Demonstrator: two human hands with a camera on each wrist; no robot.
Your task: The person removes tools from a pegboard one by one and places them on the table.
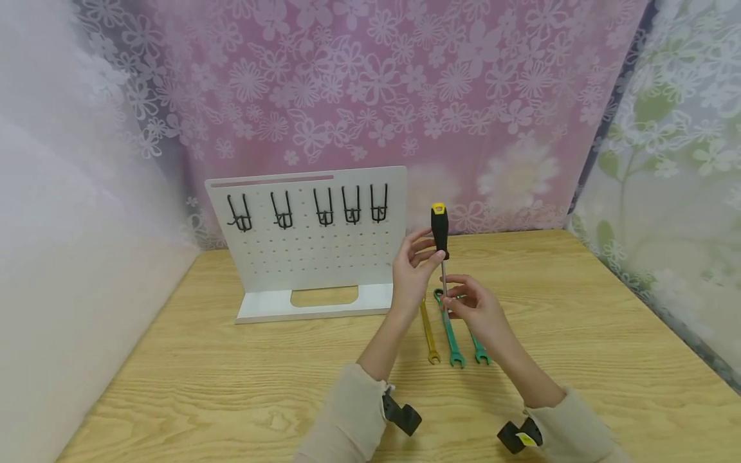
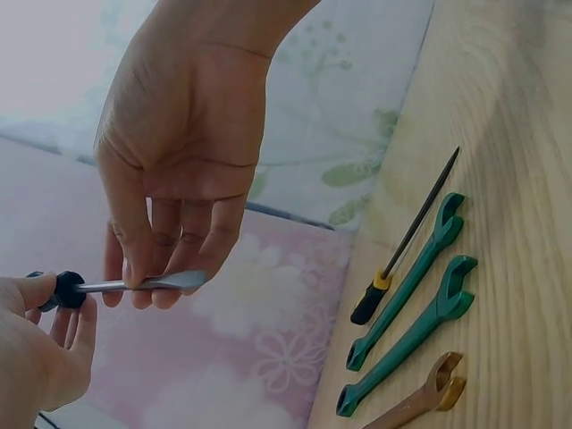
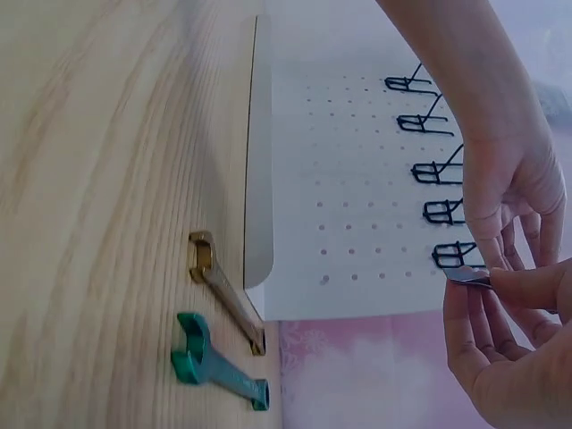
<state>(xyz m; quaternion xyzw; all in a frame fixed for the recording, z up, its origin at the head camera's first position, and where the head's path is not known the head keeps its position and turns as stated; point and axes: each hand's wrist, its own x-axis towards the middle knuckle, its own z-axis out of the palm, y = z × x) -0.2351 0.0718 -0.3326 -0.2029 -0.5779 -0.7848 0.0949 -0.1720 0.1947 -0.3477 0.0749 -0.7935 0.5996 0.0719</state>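
A flathead screwdriver with a black handle and a yellow end stands nearly upright above the table, handle up. My left hand grips the lower part of the handle. Lower down, my right hand pinches the metal shaft near its flat tip, which shows plainly in the left wrist view as a wide blade. Beneath the hands lie a gold wrench and two green wrenches, one in the middle and one on the right. Beside them is a second screwdriver with a black and yellow handle.
A white pegboard on a flat base stands at the back left of the wooden table. Several black double hooks hang in a row along its upper part. Floral curtains close off the back and right side.
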